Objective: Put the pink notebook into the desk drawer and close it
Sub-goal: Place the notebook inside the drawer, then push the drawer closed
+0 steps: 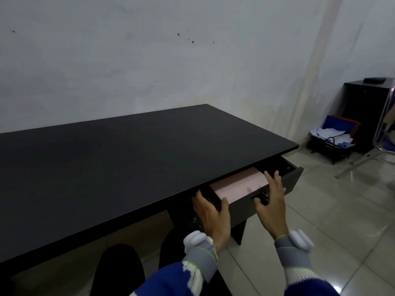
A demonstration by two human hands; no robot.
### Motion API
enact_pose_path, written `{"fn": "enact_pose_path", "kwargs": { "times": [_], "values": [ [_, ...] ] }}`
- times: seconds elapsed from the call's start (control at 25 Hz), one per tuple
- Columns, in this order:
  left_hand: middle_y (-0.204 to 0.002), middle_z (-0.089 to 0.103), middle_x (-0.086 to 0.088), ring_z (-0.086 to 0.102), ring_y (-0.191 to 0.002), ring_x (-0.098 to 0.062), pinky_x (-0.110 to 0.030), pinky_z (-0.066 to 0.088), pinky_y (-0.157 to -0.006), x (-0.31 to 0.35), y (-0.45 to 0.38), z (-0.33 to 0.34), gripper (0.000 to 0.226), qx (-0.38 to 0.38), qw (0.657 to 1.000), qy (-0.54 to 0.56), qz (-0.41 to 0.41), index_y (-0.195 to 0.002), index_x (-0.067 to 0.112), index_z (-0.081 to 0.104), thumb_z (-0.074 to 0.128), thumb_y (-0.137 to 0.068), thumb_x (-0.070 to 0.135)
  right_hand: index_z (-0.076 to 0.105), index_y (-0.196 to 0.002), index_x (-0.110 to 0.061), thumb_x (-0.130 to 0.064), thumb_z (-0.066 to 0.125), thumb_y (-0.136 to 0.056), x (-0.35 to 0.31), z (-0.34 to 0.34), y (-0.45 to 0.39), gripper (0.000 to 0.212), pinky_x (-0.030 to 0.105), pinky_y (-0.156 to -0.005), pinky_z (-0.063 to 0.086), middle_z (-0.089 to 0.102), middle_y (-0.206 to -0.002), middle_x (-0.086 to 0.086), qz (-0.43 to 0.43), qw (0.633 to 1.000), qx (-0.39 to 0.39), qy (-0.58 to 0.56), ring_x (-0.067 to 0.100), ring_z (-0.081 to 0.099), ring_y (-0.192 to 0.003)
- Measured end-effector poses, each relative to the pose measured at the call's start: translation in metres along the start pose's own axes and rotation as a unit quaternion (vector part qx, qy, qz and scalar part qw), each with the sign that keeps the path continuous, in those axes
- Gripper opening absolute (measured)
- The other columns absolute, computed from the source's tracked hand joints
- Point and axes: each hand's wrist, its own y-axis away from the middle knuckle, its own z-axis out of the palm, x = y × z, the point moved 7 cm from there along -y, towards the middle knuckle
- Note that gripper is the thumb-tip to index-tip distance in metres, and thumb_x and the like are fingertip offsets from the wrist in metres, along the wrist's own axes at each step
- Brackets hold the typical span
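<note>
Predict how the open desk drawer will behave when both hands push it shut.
The drawer will probably slide straight in, since the left hand and right hand are spread across its front. It should feel light: only the thin pink notebook shows inside. The notebook, lying flat, seems unlikely to shift much.

Both hands reach forward palms down, left hand [211,216] and right hand [272,201] with fingers spread
</note>
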Motion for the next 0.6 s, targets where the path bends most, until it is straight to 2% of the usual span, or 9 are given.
{"fn": "enact_pose_path", "kwargs": {
  "times": [0.08,0.16,0.24,0.32,0.48,0.6],
  "values": [
    [-0.159,0.013,-0.009,0.015,-0.146,-0.022,-0.033,0.017,-0.118,-0.006,0.002,-0.001,0.075,-0.001,0.997,0.060,-0.054,-0.150,0.014,0.006,0.053,-0.093,0.029,0.018,-0.153,-0.020,-0.001,0.067,-0.079,0.012,-0.002,0.003,0.091,0.043,-0.122,0.005,0.002,-0.164,0.008,0.024,0.999,0.006,-0.034,0.022,0.002,-0.151],
    [-0.159,0.014,-0.009,0.017,-0.146,-0.022,-0.032,0.017,-0.117,-0.011,0.004,-0.003,0.073,0.003,0.993,0.088,-0.074,-0.150,0.015,0.006,0.049,-0.094,0.033,0.009,-0.153,-0.025,-0.011,0.073,-0.079,0.027,-0.006,0.006,0.100,0.039,-0.118,0.008,-0.002,-0.164,0.007,0.060,0.996,0.001,-0.068,0.022,0.001,-0.151],
    [-0.158,0.017,-0.008,0.020,-0.145,-0.022,-0.032,0.020,-0.116,-0.013,0.005,-0.004,0.067,0.005,0.990,0.112,-0.088,-0.150,0.018,0.009,0.043,-0.096,0.037,0.006,-0.154,-0.025,-0.024,0.077,-0.077,0.041,-0.007,0.007,0.105,0.039,-0.118,0.010,-0.002,-0.164,0.007,0.101,0.991,-0.013,-0.085,0.024,0.003,-0.151],
    [-0.157,0.022,-0.007,0.025,-0.143,-0.024,-0.035,0.023,-0.115,-0.016,0.004,-0.005,0.059,0.012,0.985,0.130,-0.110,-0.149,0.021,0.014,0.035,-0.098,0.040,0.007,-0.154,-0.026,-0.030,0.077,-0.076,0.050,-0.004,0.009,0.105,0.046,-0.121,0.014,0.003,-0.164,0.006,0.137,0.984,-0.025,-0.115,0.027,0.008,-0.151],
    [-0.158,0.021,-0.002,0.023,-0.144,-0.022,-0.037,0.021,-0.119,-0.026,0.000,-0.007,0.048,0.016,0.978,0.158,-0.132,-0.149,0.026,0.019,0.028,-0.102,0.031,0.011,-0.152,-0.030,-0.027,0.074,-0.078,0.053,0.003,0.012,0.097,0.048,-0.119,0.023,0.013,-0.163,0.002,0.146,0.971,-0.019,-0.187,0.029,0.018,-0.148],
    [-0.159,0.016,0.003,0.018,-0.146,-0.018,-0.033,0.016,-0.118,-0.030,-0.002,-0.008,0.047,-0.002,0.977,0.169,-0.129,-0.149,0.026,0.017,0.024,-0.103,0.025,0.012,-0.151,-0.036,-0.020,0.073,-0.080,0.054,0.009,0.014,0.095,0.058,-0.110,0.036,0.015,-0.162,0.000,0.163,0.955,-0.012,-0.248,0.034,0.027,-0.144]
  ]
}}
